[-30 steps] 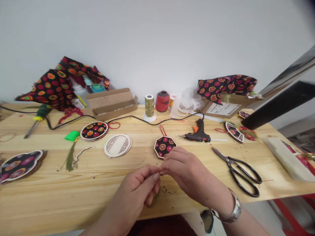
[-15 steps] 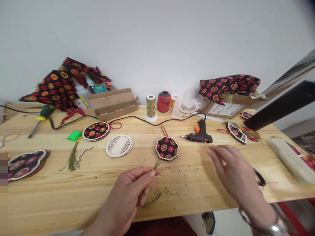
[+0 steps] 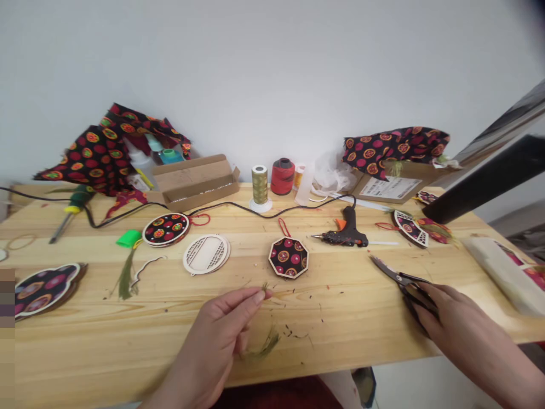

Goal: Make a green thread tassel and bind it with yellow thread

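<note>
Between thumb and fingertips of my left hand [image 3: 227, 324] is a small tuft of green thread [image 3: 264, 287]; only its tip shows, the rest is hidden by the fingers. My right hand [image 3: 453, 318] has its fingers around the dark handles of a pair of scissors [image 3: 402, 281], whose blades point up and left, at or just above the wood. Beyond my left hand lies an octagonal ornament [image 3: 289, 257] with patterned fabric and a red loop. Loose green thread clippings [image 3: 269, 342] lie just right of my left hand.
A black glue gun [image 3: 347, 232] lies behind the scissors, its cord running left. Thread spools [image 3: 260, 187] stand at the back by an open cardboard box [image 3: 200, 182]. Round ornaments [image 3: 206, 254] and a green tassel [image 3: 125, 275] lie to the left. A black cylinder [image 3: 489, 179] leans at right.
My right hand has moved right and closed on the scissors, which now show with blades pointing left. My left hand has shifted slightly left, and less of the green thread sticks out.
</note>
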Demonstrator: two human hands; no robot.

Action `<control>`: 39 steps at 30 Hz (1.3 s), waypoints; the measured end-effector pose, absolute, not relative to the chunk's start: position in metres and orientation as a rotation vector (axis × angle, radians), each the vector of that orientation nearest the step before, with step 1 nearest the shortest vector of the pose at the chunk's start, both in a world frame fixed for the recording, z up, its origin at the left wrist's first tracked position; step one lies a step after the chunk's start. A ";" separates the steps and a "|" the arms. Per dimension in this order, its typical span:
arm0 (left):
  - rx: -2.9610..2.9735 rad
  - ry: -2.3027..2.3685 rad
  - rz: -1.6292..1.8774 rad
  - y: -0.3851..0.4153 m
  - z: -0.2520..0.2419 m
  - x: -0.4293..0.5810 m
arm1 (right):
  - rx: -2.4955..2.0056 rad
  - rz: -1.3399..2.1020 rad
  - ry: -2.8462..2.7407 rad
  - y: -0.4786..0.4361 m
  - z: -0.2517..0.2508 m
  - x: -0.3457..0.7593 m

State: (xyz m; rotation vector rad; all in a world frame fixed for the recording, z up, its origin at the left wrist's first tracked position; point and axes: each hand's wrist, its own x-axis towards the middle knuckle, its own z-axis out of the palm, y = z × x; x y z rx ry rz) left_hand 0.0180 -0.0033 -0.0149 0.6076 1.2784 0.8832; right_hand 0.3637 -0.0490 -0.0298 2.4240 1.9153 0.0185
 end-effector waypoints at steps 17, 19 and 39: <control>0.652 1.352 0.906 0.001 -0.009 0.024 | 2.743 -0.003 1.795 -0.054 -0.007 0.364; 0.656 1.358 0.906 0.001 -0.009 0.024 | 2.892 -0.198 1.923 -0.055 0.001 0.354; 0.800 1.347 0.827 -0.002 -0.003 0.022 | 1.974 -1.878 1.858 -0.036 0.047 0.221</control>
